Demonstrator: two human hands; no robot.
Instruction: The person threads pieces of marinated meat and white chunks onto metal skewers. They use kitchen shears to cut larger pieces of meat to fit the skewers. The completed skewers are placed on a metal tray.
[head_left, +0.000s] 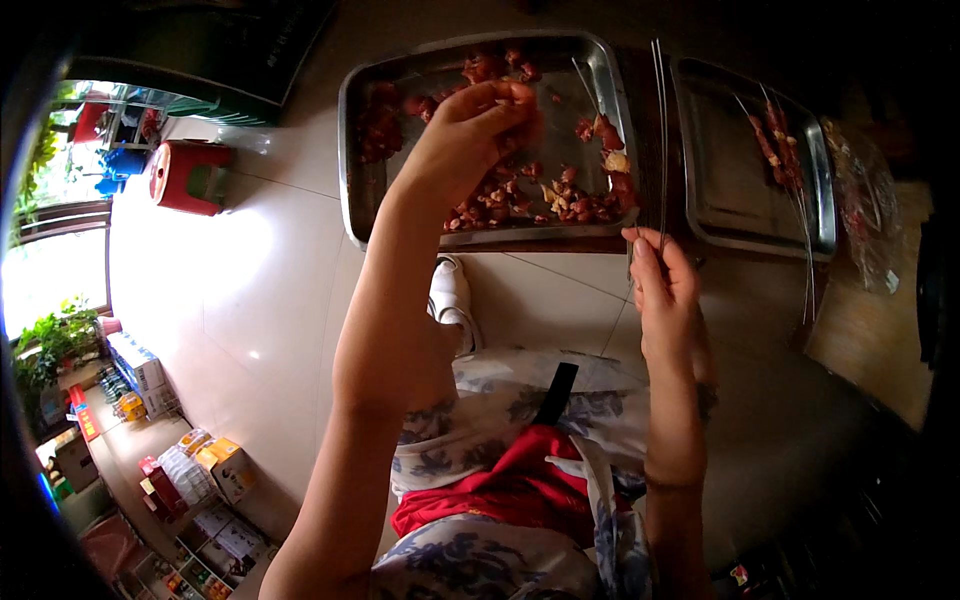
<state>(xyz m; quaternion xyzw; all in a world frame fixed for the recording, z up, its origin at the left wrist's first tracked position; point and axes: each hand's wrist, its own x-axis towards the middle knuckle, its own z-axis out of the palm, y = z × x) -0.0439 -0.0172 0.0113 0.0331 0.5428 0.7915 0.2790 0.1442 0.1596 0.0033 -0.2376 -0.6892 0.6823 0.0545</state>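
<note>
My right hand (661, 274) grips several thin metal skewers (661, 127) just off the near right corner of a metal tray (480, 238). One skewer slants over the tray's right side, threaded with chunks of dark red meat (621, 184) and a pale yellowish piece (616, 162). Over the middle of the tray, my left hand (491, 112) has its fingers curled together. Blur and the hand itself hide whether a piece of meat is between them. Cut meat pieces (495, 199) lie along the near side, and a larger heap (381, 131) sits at the left.
A second metal tray (720, 231) at the right holds loaded meat skewers (781, 150), their handles over its near edge. Beside it lies a clear plastic bag (870, 210). A red stool (187, 176) stands on the tiled floor at left, and boxed goods (225, 465) at lower left.
</note>
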